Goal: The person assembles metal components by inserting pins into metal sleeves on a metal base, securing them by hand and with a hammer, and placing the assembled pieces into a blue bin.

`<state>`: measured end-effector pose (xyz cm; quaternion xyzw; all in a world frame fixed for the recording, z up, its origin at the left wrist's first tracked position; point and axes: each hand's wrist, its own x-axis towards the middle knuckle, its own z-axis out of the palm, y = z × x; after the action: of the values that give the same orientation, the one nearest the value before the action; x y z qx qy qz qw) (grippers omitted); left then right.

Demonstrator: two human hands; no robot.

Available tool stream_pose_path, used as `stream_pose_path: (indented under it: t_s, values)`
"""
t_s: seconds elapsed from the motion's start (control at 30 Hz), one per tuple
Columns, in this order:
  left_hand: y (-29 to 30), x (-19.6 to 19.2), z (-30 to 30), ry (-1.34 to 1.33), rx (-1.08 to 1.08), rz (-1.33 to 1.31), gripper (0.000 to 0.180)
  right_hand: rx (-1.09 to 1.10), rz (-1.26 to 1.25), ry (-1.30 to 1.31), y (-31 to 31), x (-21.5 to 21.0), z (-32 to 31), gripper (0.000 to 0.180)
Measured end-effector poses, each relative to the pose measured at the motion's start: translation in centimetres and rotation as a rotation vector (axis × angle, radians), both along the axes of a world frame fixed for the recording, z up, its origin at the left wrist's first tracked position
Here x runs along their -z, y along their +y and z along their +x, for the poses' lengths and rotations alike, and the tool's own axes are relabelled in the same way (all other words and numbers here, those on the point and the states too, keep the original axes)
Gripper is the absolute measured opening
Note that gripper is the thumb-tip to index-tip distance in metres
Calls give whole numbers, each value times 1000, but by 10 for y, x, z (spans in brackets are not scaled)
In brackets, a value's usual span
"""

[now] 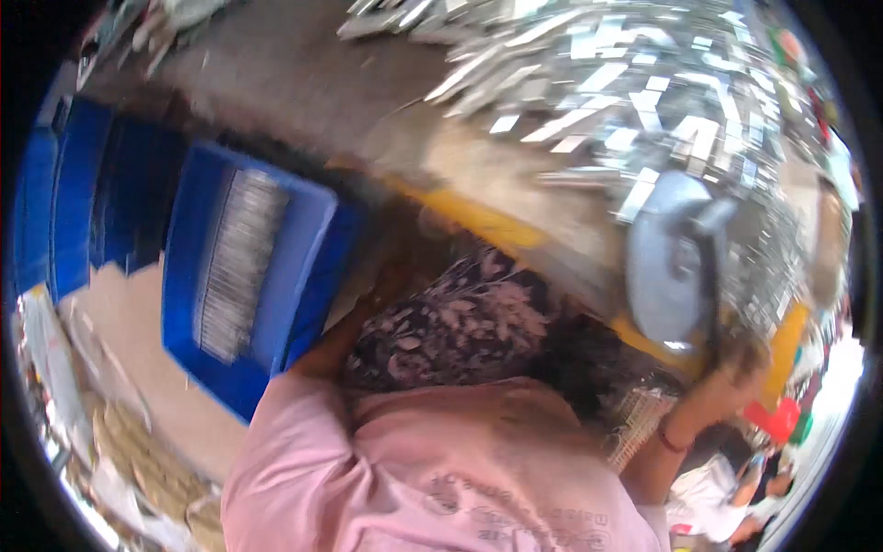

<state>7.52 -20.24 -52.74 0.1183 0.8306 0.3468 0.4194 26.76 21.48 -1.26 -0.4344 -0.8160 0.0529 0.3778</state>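
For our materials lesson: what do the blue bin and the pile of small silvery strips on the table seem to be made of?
Blue bin: probably moulded plastic; uniform saturated colour, smooth walls and thick rim. Silvery strips: likely metal, bright finish; they throw sharp white glints and have straight cut edges. Blur leaves the exact metal open.

You are looking through a heavy fisheye: a black rim rings the view and straight edges, like the blue tray [244,276], bow outward near it. The whole frame is smeared by motion blur, so nothing is crisp. Daylight falls bright from the upper right, where the pile of metal strips [635,83] throws white glare. The pink shirt [432,469] is evenly lit, while the gap under the yellow table edge [478,221] sits in deep shadow.
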Motion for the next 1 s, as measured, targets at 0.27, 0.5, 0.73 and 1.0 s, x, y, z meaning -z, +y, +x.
stream_pose_path:
  t_s: [0.27, 0.5, 0.73, 1.0]
  values:
    - [49, -226, -90, -214, -361, 410, 20, -268, -231, 366, -17, 7, -12, 14]
    - [68, -464, -49, 380, -173, 615, 12, -302, -122, 363, -8, 12, -17, 16]
    - [135, -538, -89, 1228, 37, 496, 12, -333, -59, 376, -16, -3, -24, 18]
    - [167, -543, -96, 1303, 50, 448, 21, -301, -92, 408, -19, -3, -27, 15]
